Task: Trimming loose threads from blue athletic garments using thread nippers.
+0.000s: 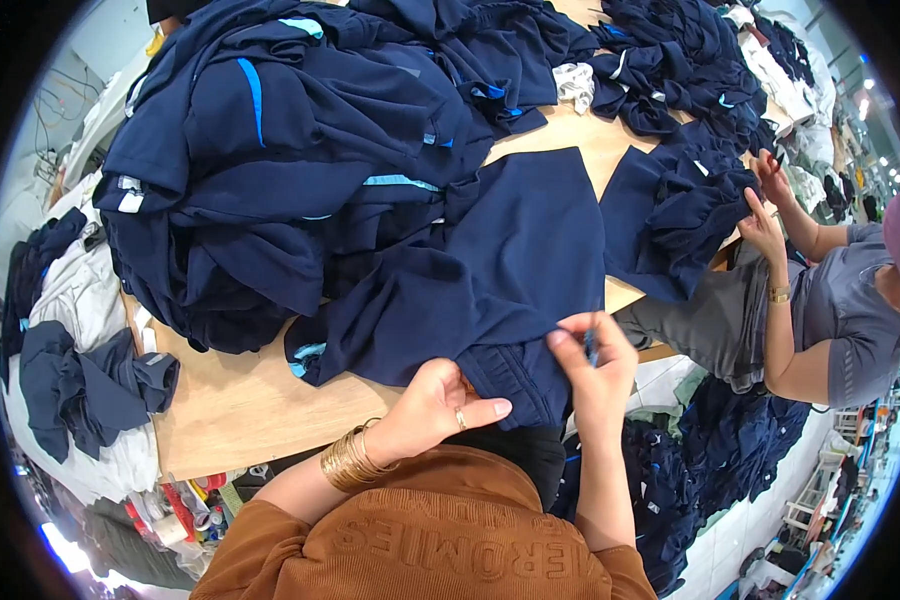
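Observation:
A pair of navy trousers (535, 235) lies across the table's front edge, its gathered elastic waistband (510, 380) nearest to me. My left hand (450, 405) is closed on this waistband, with the thumb lying along the top of the cloth. At the waistband's right side, my right hand (600, 365) is curled with thumb and forefinger at the fabric. Inside its fingers shows a small blue tool (591, 346), mostly hidden, perhaps thread snips.
A high heap of navy garments (270, 180) covers the table (260, 410) at left. On the right, a co-worker (830, 310) handles another navy garment (670, 220). More navy clothes (720, 450) are piled below at right. White and dark cloth (80, 370) hangs at far left.

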Demonstrator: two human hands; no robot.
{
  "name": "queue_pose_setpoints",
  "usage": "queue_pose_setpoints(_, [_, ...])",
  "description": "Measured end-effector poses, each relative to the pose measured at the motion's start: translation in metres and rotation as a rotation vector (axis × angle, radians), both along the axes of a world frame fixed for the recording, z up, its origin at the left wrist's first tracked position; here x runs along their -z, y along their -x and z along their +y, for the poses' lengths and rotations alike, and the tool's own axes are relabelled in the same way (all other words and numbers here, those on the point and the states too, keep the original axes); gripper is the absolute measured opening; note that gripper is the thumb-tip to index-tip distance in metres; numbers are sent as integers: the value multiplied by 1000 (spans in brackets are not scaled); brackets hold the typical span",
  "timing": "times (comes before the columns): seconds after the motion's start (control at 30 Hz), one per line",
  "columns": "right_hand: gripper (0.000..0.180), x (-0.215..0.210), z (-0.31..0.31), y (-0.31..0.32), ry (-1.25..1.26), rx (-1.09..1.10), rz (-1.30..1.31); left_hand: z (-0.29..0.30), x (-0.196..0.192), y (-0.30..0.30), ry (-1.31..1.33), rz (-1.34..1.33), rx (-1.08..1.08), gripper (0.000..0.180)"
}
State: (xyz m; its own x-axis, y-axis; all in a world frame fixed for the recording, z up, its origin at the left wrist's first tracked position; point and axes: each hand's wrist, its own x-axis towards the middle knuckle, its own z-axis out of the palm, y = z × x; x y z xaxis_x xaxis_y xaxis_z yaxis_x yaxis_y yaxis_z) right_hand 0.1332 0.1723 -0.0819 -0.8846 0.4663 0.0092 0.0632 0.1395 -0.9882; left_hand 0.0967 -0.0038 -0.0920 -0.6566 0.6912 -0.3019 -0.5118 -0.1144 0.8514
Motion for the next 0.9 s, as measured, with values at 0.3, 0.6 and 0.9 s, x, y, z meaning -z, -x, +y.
queue_pose_setpoints(0.3, [11,-1,0,4,66,115,8,-2,0,-2,-83,-87,20,60])
queue_pose_setpoints(0.6, [15,-6,12,-12,-4,-409,-144,-18,33,-13,105,-35,362,30])
queue_pose_setpoints(0.9, [19,-12,75,-59,-428,-780,-507,-34,-10,67,87,316,241,32])
